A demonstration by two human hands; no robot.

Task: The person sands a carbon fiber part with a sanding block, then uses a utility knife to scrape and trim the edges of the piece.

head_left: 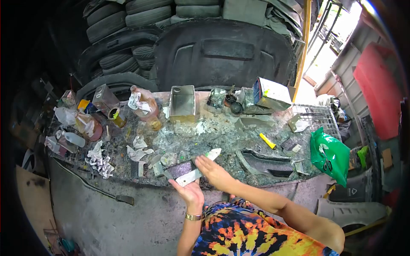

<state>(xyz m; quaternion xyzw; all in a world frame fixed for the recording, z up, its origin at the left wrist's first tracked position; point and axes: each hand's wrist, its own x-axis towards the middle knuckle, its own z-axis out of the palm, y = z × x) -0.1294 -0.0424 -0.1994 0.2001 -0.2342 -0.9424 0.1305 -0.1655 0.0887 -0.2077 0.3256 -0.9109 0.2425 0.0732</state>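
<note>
My left hand (192,194), palm up with a gold band at the wrist, holds the near end of a long pale strip (188,178) with its thumb and fingers. The strip slants up to the right, and its far end bears a green mark. My right hand (212,173) lies across the strip's middle with its fingers straight and together, hiding that part. Right behind the strip is a dark purplish-grey piece (178,169). Crumpled cloth (139,149) and small scraps lie on the bench just left of it.
The stained bench (179,141) carries a metal tin (182,103), bottles, a cardboard box (273,94), a yellow-handled tool (267,141), a dark curved trim (265,164) and a green bag (331,155) with scissors. Tires (147,17) and a dark car hood (226,55) stand behind.
</note>
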